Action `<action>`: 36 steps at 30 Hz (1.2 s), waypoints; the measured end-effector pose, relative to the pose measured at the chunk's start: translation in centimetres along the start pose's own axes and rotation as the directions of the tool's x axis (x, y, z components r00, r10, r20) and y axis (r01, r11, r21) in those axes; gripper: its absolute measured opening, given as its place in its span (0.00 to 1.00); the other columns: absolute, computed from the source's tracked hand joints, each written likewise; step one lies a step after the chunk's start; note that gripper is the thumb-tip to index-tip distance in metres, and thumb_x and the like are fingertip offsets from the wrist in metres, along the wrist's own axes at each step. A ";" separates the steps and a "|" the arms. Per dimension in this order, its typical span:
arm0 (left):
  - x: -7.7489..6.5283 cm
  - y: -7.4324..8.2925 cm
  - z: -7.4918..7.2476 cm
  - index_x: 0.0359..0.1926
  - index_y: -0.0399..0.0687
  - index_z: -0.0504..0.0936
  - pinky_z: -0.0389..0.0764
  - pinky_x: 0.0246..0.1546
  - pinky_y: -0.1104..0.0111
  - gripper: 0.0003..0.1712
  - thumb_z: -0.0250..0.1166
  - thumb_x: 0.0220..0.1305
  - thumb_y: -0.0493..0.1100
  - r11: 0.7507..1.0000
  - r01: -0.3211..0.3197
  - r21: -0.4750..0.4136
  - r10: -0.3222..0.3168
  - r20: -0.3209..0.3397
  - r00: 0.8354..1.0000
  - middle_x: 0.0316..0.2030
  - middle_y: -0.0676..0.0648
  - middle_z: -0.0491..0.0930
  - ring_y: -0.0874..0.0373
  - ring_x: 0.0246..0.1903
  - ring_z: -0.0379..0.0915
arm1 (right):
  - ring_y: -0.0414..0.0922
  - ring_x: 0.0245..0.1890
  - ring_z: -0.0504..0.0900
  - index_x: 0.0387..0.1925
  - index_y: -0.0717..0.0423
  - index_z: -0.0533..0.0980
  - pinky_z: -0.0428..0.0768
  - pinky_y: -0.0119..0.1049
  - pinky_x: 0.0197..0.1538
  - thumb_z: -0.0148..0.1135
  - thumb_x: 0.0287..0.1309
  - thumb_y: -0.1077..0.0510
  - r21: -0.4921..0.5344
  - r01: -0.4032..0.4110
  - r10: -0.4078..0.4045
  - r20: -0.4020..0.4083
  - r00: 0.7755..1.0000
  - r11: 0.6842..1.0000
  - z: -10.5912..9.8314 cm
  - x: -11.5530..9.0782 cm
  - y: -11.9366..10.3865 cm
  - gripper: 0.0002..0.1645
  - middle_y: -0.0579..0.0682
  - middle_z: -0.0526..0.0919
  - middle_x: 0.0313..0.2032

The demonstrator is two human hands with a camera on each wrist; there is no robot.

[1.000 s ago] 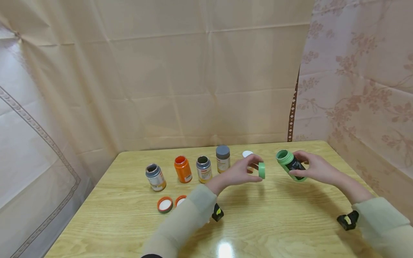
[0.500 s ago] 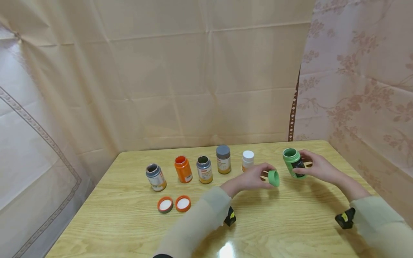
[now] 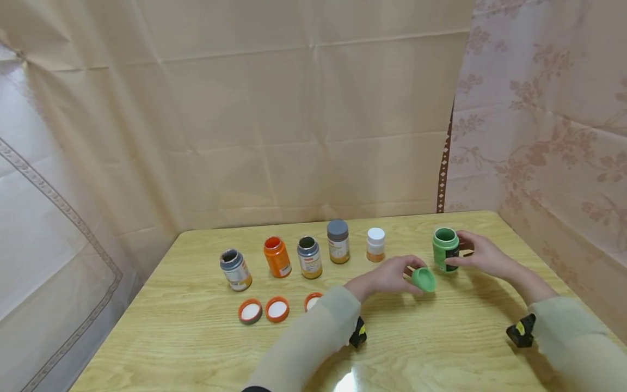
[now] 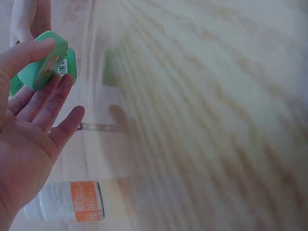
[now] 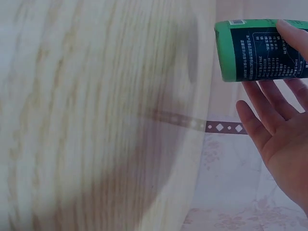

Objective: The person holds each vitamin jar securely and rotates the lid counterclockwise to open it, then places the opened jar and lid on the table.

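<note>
My right hand (image 3: 482,255) grips an uncapped green bottle (image 3: 440,256) with a dark label, upright at the table's right side. In the right wrist view the base of the green bottle (image 5: 226,50) appears a little off the tabletop, thumb on one side and fingers on the other. My left hand (image 3: 392,276) pinches a green lid (image 3: 424,279), its hollow underside turned up toward the head camera. In the left wrist view the lid (image 4: 45,65) sits between thumb and fingertips, overlapping the bottle behind it. The lid is apart from the bottle's mouth.
Behind my left hand stand a white-capped bottle (image 3: 375,244) and a grey-capped bottle (image 3: 338,242). Farther left are three uncapped bottles: grey-necked (image 3: 309,258), orange (image 3: 277,257) and another grey-necked (image 3: 236,270). Orange-rimmed lids (image 3: 277,309) lie before them, one partly behind my left sleeve. Curtains hang behind the table.
My left hand has moved right and nearer with the lid, turning its hollow side up. My right hand has tipped the green bottle from slanted to upright and lowered it slightly.
</note>
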State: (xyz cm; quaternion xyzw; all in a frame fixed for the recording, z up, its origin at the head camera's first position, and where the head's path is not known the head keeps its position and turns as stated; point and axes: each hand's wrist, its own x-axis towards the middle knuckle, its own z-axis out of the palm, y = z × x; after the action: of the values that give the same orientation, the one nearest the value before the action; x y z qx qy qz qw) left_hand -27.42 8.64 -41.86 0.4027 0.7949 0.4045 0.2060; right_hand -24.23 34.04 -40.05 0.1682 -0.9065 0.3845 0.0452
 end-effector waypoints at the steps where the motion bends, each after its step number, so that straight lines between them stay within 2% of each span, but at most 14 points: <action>1: 0.0 0.0 0.1 0.56 0.45 0.75 0.72 0.46 0.78 0.29 0.75 0.53 0.35 1.000 0.000 -0.002 0.000 0.010 1.000 0.47 0.56 0.77 0.68 0.44 0.73 | 0.53 0.45 0.78 0.57 0.72 0.68 0.79 0.34 0.41 0.72 0.54 0.61 -0.001 0.002 -0.002 -0.001 1.000 1.000 0.1 0.0 0.1 0.34 0.63 0.78 0.48; 6: 0.1 -0.4 0.5 0.56 0.46 0.76 0.70 0.51 0.78 0.29 0.75 0.52 0.35 1.000 0.000 0.007 0.000 0.068 0.998 0.48 0.57 0.78 0.68 0.49 0.72 | 0.48 0.43 0.80 0.56 0.73 0.69 0.79 0.35 0.43 0.72 0.53 0.62 0.014 0.021 -0.021 -0.004 1.000 1.000 0.4 0.0 0.3 0.33 0.63 0.79 0.47; 11: 0.3 -0.5 0.8 0.57 0.47 0.77 0.66 0.54 0.78 0.29 0.75 0.53 0.36 0.999 -0.001 0.039 -0.004 0.108 0.994 0.50 0.57 0.79 0.71 0.51 0.71 | 0.39 0.42 0.80 0.57 0.74 0.67 0.79 0.32 0.43 0.72 0.53 0.62 0.058 0.006 -0.007 0.012 1.000 0.998 0.6 -0.1 0.8 0.34 0.66 0.78 0.48; 20: 0.4 -0.5 1.1 0.57 0.44 0.78 0.62 0.55 0.81 0.30 0.75 0.52 0.35 0.995 -0.022 0.095 0.007 0.155 0.988 0.49 0.57 0.79 0.74 0.48 0.68 | 0.33 0.41 0.78 0.58 0.75 0.67 0.77 0.29 0.44 0.72 0.52 0.63 0.074 0.001 -0.002 0.008 1.000 0.997 0.8 -0.4 1.3 0.36 0.66 0.79 0.48; 25: 0.5 -0.5 1.2 0.57 0.45 0.78 0.62 0.54 0.81 0.30 0.76 0.51 0.36 0.985 -0.030 0.169 0.002 0.164 0.986 0.49 0.57 0.79 0.73 0.48 0.68 | 0.37 0.43 0.79 0.58 0.74 0.66 0.76 0.29 0.45 0.72 0.53 0.62 0.061 -0.006 0.005 0.009 1.000 0.998 0.9 -0.4 1.5 0.36 0.67 0.78 0.49; 32: 0.6 -0.3 1.2 0.57 0.46 0.80 0.62 0.54 0.80 0.30 0.77 0.51 0.38 0.968 -0.030 0.249 -0.014 0.173 0.985 0.49 0.58 0.79 0.73 0.50 0.67 | 0.54 0.47 0.79 0.60 0.74 0.66 0.76 0.30 0.45 0.72 0.54 0.61 0.033 -0.030 0.030 0.013 0.999 0.999 1.0 -0.3 1.7 0.37 0.66 0.77 0.50; 36: 0.6 -0.4 1.3 0.58 0.47 0.79 0.62 0.55 0.80 0.31 0.77 0.51 0.39 0.962 -0.032 0.271 -0.016 0.175 0.984 0.50 0.58 0.79 0.72 0.51 0.67 | 0.60 0.47 0.79 0.59 0.75 0.65 0.77 0.35 0.45 0.72 0.53 0.61 0.028 -0.029 0.029 0.010 1.000 0.999 1.1 -0.4 1.8 0.38 0.67 0.77 0.50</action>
State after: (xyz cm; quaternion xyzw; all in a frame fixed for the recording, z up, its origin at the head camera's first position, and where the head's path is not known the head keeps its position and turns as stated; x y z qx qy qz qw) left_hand -27.19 9.60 -42.96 0.4645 0.8201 0.2547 0.2163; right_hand -24.41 34.54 -42.19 0.1577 -0.9036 0.3970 0.0329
